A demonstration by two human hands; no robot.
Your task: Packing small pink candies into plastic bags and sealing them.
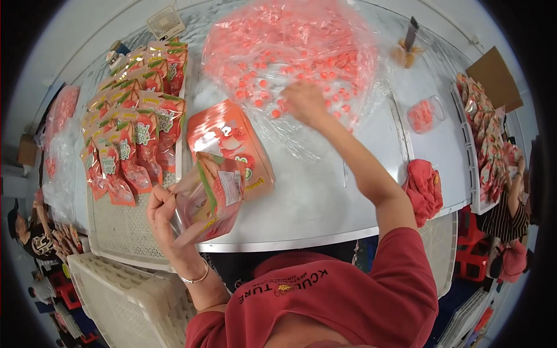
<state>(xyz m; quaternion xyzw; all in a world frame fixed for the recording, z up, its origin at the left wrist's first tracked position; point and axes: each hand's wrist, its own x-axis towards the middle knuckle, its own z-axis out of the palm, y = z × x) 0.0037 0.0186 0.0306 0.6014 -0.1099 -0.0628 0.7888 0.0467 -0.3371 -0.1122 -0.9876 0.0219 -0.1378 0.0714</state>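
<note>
My left hand grips an opened pink pouch by its side, near the table's front edge. The pouch's mouth gapes, and a green strip and a white label show on it. Across the table, my right hand is over the near side of a large clear plastic bag full of small red-and-pink candies. Its fingers are curled and a little blurred; what they hold, if anything, is hidden. A stack of flat pink pouches lies just beyond the pouch in my left hand.
At left, filled pouches stand in rows in a white crate. A red cloth and a clear jar of candies are at right, beside another tray of pouches. A small fan stands at the back; other people work at both sides.
</note>
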